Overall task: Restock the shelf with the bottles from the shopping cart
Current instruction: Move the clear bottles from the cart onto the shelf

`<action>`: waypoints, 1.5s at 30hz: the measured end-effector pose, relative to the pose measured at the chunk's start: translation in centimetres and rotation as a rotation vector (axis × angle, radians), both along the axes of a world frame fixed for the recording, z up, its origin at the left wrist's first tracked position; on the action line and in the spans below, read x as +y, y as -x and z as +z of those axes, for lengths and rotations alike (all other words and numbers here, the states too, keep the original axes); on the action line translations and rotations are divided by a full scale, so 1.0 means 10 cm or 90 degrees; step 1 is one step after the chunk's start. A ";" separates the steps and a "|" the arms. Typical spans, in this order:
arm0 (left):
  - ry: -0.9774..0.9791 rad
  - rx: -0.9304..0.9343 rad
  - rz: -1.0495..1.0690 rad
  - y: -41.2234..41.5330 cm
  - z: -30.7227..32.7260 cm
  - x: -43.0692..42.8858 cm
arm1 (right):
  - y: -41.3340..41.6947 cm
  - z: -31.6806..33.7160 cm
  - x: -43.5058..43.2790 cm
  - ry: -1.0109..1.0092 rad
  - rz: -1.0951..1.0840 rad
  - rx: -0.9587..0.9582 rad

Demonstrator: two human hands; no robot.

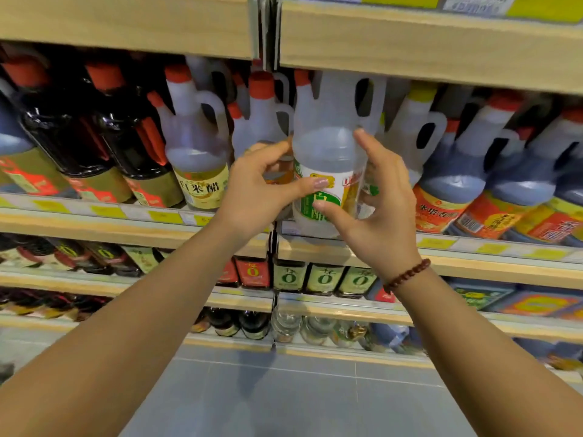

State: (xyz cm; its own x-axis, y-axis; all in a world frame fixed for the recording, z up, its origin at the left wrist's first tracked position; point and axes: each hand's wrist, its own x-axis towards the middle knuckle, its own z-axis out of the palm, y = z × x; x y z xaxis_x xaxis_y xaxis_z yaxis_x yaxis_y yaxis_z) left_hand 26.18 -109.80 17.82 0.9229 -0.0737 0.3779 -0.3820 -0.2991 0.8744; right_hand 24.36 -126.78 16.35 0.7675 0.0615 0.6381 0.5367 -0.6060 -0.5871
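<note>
A clear white-vinegar bottle [328,152] with a handle and a green and white label stands upright at the front edge of the wooden shelf [473,247], in the middle of the row. My left hand [258,190] holds its left side, thumb across the label. My right hand [385,216] holds its right side, thumb on the lower label and fingertips up at the shoulder. The bottle's cap is hidden behind the shelf board above. No shopping cart is in view.
Dark soy sauce bottles [79,137] fill the shelf's left end, and a yellow-labelled vinegar jug [195,159] stands just left of my hands. Dark jugs with orange labels [454,171] crowd the right. The upper shelf board [410,42] hangs low. Lower shelves [321,279] hold small bottles.
</note>
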 end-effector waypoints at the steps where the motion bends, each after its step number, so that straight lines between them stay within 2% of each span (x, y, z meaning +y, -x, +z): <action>1: -0.012 -0.010 0.010 -0.03 -0.02 0.00 | -0.03 0.00 0.00 0.011 -0.004 -0.008; 4: -0.018 -0.030 0.048 -0.04 -0.09 -0.04 | -0.09 -0.08 0.03 0.036 -0.014 -0.039; 12: 0.136 -0.027 0.069 -0.04 -0.25 -0.23 | -0.20 -0.22 0.08 0.082 -0.088 -0.064; 18: 0.081 -0.085 0.117 -0.03 -0.46 -0.26 | -0.19 -0.35 0.13 0.078 -0.101 -0.068; 26: 0.094 -0.124 0.172 -0.07 -0.61 -0.39 | -0.18 -0.30 0.17 0.052 -0.073 0.011; 36: 0.017 -0.135 0.126 -0.08 -0.68 -0.34 | -0.19 -0.37 0.23 0.102 -0.103 0.058; 40: -0.028 -0.140 0.107 -0.05 -0.67 -0.32 | -0.11 -0.36 0.29 0.172 -0.200 0.022; 45: -0.063 -0.142 0.124 -0.02 -0.62 -0.32 | -0.06 -0.28 0.30 0.128 -0.194 0.047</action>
State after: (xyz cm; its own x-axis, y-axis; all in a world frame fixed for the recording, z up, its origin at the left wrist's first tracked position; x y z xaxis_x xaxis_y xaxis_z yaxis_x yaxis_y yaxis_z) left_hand 26.39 -113.01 11.66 0.8186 0.0493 0.5722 -0.4881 -0.4652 0.7385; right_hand 24.99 -123.82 13.58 0.8132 -0.0588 0.5790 0.2746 -0.8384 -0.4709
